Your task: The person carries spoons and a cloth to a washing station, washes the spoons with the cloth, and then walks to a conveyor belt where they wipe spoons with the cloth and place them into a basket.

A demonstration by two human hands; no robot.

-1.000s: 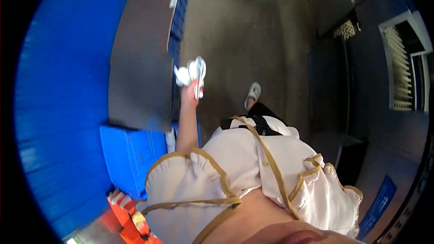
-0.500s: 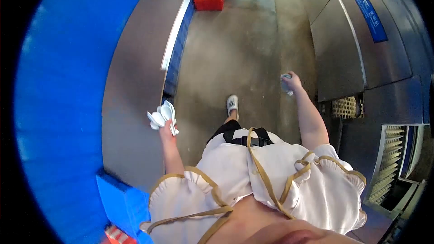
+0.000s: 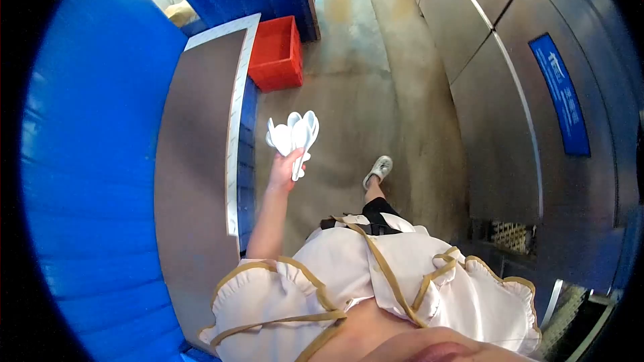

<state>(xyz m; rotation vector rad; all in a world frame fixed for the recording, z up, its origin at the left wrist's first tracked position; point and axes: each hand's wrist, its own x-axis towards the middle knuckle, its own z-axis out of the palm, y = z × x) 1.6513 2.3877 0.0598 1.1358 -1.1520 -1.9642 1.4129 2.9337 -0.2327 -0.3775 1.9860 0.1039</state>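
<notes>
My left hand [image 3: 284, 171] is raised in front of me and grips a bunch of several white plastic spoons [image 3: 295, 135] by their handles, bowls fanned upward. The spoons hang over the concrete floor, just right of the edge of a long steel counter [image 3: 198, 161]. My right hand is out of sight in this view. Below the hand I see my pale apron with tan trim [image 3: 376, 275] and one foot in a white shoe [image 3: 378, 170] stepping forward.
A red crate [image 3: 276, 52] stands on the floor at the far end of the counter. A blue wall [image 3: 87, 161] runs along the left. Steel machine panels with a blue label [image 3: 562, 97] line the right side. The wet concrete aisle [image 3: 355, 94] runs ahead between them.
The view has swung forward along the aisle, bringing the red crate closer. My left hand has lifted the spoons higher. My right hand, seen half a second ago holding something small, has dropped out of view.
</notes>
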